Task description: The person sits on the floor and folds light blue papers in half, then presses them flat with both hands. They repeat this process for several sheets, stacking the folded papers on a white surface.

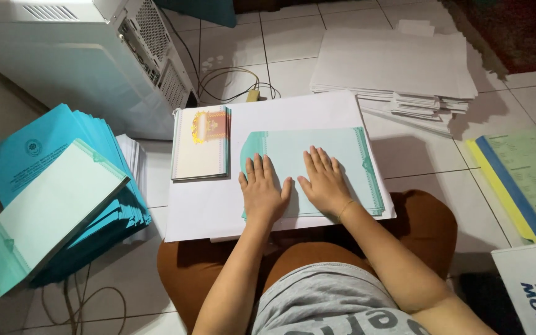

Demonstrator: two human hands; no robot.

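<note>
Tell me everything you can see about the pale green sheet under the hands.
The pale green sheet looks like thin paper or card, with a darker teal patterned border along its edges. It lies flat on a white board across the person's lap. The left hand and right hand press on it, palms down, fingers spread.

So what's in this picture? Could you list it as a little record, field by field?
Left hand: flat on pale green sheets
Right hand: flat on the same sheets, beside the left
Under the sheets: white board across the lap
On the board: booklet stack
At left: blue folders
Behind: white paper pile
</note>
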